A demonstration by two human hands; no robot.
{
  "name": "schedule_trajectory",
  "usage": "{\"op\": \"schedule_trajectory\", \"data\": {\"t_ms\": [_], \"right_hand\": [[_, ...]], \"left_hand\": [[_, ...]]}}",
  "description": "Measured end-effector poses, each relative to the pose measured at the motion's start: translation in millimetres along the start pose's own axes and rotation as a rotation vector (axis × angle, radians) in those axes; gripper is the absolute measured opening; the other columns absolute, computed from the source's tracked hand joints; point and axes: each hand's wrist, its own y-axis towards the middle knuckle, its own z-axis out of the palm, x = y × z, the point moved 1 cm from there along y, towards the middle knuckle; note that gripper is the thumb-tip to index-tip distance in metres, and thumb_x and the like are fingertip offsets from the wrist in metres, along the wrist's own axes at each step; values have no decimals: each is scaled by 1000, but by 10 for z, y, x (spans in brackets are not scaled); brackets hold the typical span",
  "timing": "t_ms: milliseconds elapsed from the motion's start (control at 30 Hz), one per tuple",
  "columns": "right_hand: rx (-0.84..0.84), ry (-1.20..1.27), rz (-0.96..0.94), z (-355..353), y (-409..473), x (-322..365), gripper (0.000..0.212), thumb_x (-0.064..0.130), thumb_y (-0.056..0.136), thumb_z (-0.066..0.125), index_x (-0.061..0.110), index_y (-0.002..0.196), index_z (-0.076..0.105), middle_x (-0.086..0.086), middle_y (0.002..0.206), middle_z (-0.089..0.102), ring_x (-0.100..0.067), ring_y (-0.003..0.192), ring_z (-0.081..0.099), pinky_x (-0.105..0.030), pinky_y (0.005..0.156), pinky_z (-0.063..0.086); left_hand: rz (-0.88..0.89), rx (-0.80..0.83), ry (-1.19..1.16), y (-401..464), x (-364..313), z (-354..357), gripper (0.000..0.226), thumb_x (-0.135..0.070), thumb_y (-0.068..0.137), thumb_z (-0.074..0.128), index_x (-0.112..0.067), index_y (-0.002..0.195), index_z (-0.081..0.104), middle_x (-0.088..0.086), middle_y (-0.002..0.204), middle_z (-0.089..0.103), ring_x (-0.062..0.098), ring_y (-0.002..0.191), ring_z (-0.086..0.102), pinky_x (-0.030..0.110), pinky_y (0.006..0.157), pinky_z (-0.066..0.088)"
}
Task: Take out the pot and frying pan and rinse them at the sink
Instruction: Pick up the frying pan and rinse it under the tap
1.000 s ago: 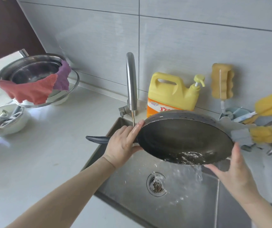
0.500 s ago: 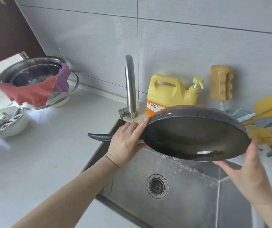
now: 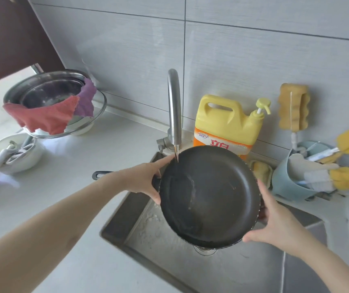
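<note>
I hold the black frying pan (image 3: 209,197) over the steel sink (image 3: 158,250), tilted so its inside faces me. My left hand (image 3: 144,180) grips it where the handle (image 3: 101,174) joins the rim, forefinger stretched along the edge. My right hand (image 3: 277,225) clasps the lower right rim, thumb on top. A thin stream from the faucet (image 3: 173,106) hits the pan's upper left edge and runs down inside. A steel pot (image 3: 48,92) sits on the counter at the far left, draped with a red cloth (image 3: 42,117) and a purple one.
A yellow detergent bottle (image 3: 226,121) stands behind the pan by the wall. A blue caddy (image 3: 285,182) with brushes and sponges sits right of the sink, a sponge (image 3: 294,106) hangs above it. A white bowl (image 3: 21,159) with utensils rests on the left counter.
The pan poured its water into the sink, then tipped up from nearly flat to face me and moved left under the faucet stream. Both hands kept their hold.
</note>
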Motion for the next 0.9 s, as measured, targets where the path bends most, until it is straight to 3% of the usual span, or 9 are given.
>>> {"op": "schedule_trajectory", "data": {"t_ms": [133,233,333,400,533,633,700,800,900], "right_hand": [[164,153,13,158,38,85,137,18,46,94,57,147,10,8,106,72,-18,90,71,-43,94,54],[269,213,9,327,52,129,118,13,54,89,53,144,25,4,111,72,-24,94,72,-48,93,54],[340,346,15,546,32,109,106,-5,65,83,49,142,33,-6,111,73,-24,96,71,-39,87,57],[342,403,30,750,42,53,110,-10,66,81,51,142,30,-12,110,71,-25,92,72,-34,80,57],[209,476,27,1139,97,4,122,-12,59,83,54,142,23,-8,122,63,-23,95,71,-33,75,58],[108,470,26,1210,166,-36,137,-3,59,89,59,141,0,3,130,58,-13,101,69,-30,84,56],[12,383,10,1105,229,-22,144,11,55,94,64,139,-12,7,140,53,-9,112,64,-34,101,49],[-70,171,-70,752,306,113,146,23,53,94,64,141,-14,19,154,33,-5,136,43,-31,114,32],[-32,20,-122,286,342,277,145,22,55,95,61,144,-14,23,154,30,-2,136,39,-26,112,31]], "left_hand": [[-70,230,-83,-108,104,-181,116,-19,65,88,-69,140,14,-4,111,69,12,95,66,32,91,51],[-151,410,-161,-201,114,-321,102,-5,72,82,-63,135,28,0,100,74,13,87,70,27,85,55],[-224,460,-29,-263,78,-487,104,-11,73,84,-51,147,23,-8,85,73,8,77,69,28,91,54],[-292,434,-1,-290,42,-570,109,-12,70,86,-41,152,20,-5,84,71,11,74,66,31,91,55],[-235,293,292,-336,-33,-613,120,-29,64,90,-47,151,9,-3,93,70,12,87,66,23,78,51],[-156,108,398,-363,9,-519,122,-34,66,86,-56,146,-4,-9,86,68,6,83,61,22,68,45],[-114,-36,435,-374,64,-420,121,-38,69,83,-60,143,-12,-9,85,63,9,79,57,26,66,43],[-81,-186,332,-336,183,-236,124,-41,70,82,-62,140,-17,-8,91,61,16,84,57,31,75,48],[-55,-237,69,-274,243,-54,125,-36,68,85,-68,137,-14,-11,92,62,12,86,59,22,75,44]]}}
